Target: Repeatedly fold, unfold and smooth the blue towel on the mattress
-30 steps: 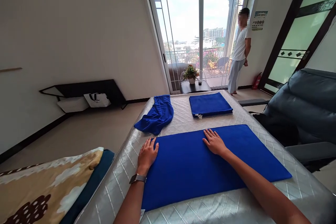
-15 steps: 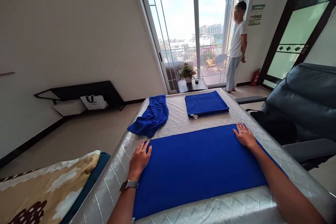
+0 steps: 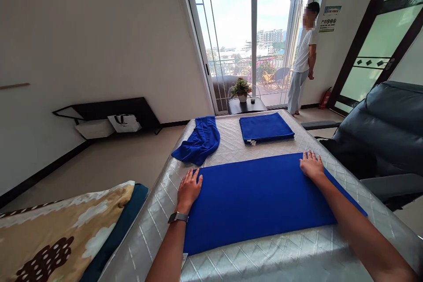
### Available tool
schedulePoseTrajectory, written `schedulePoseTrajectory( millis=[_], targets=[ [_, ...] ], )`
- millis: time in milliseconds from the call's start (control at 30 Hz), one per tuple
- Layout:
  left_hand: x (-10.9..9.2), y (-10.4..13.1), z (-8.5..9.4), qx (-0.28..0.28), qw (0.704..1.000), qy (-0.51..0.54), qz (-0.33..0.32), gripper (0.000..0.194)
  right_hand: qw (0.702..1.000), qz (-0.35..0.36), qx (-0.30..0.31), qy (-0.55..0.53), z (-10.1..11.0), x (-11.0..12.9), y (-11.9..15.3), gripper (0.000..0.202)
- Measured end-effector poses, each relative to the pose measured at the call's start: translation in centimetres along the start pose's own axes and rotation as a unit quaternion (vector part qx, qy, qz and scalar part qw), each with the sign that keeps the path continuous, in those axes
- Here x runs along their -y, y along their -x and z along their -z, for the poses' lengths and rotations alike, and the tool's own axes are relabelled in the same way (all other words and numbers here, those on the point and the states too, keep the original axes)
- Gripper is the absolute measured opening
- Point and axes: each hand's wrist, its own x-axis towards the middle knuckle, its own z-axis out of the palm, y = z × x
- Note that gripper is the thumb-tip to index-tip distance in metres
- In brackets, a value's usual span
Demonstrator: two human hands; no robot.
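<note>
A flat blue towel (image 3: pixel 257 198) lies spread in a wide rectangle on the silvery quilted mattress (image 3: pixel 264 255). My left hand (image 3: pixel 189 189) rests on its far left corner, fingers stretched out, with a watch on the wrist. At the far right corner, my right hand (image 3: pixel 312 164) lies with its fingers apart, the tips reaching to the far edge. Beyond these hands sit a neatly folded blue towel (image 3: pixel 266 127) with a white tag and, to its left, a crumpled blue cloth (image 3: pixel 200 141).
To the right stands a dark padded armchair (image 3: pixel 390 128). A patterned tan blanket (image 3: pixel 66 229) is at lower left. Behind the mattress are a small table (image 3: pixel 247 105) with a potted plant (image 3: pixel 242 89) and a person (image 3: pixel 302 59) by the glass door. White bags (image 3: pixel 124 123) sit on a black rack.
The view has turned slightly left, so most things appear further right. Both hands stay near the towel's far corners, with the right hand's fingers a little more bent.
</note>
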Motion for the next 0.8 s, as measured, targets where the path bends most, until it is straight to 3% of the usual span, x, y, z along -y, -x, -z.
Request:
schedulePoseTrajectory(
  millis=[133, 267, 333, 400, 467, 567, 667, 800],
  targets=[
    [0.0, 0.0, -0.1, 0.003, 1.0, 0.002, -0.002, 0.057, 0.989, 0.145, -0.013, -0.018, 0.5, 9.8, 4.6, 0.063],
    [0.2, 0.0, -0.3, 0.001, 1.0, 0.013, -0.007, 0.058, 0.947, 0.315, 0.011, -0.058, -0.9, 20.5, 9.9, 0.069],
    [0.2, 0.1, -0.3, 0.004, 1.0, 0.018, -0.005, 0.059, 0.924, 0.366, 0.039, -0.104, -1.7, 23.8, 11.5, 0.076],
    [0.3, 0.1, -0.2, 0.006, 1.0, 0.018, -0.003, 0.06, 0.915, 0.377, 0.064, -0.129, -2.1, 25.3, 11.8, 0.079],
    [0.3, 0.1, -0.2, 0.008, 1.0, 0.011, -0.005, 0.061, 0.919, 0.364, 0.075, -0.13, -2.4, 24.9, 11.1, 0.079],
    [0.3, 0.1, -0.1, 0.016, 1.0, -0.003, -0.006, 0.061, 0.935, 0.327, 0.072, -0.12, -2.7, 21.6, 9.0, 0.079],
    [0.3, 0.0, -0.1, 0.017, 1.0, -0.009, -0.009, 0.062, 0.956, 0.267, 0.068, -0.097, -3.0, 15.7, 6.2, 0.078],
    [0.3, -0.1, -0.1, 0.019, 1.0, -0.009, -0.007, 0.061, 0.984, 0.158, 0.054, -0.059, -2.8, 6.0, 2.2, 0.075]
  ],
)
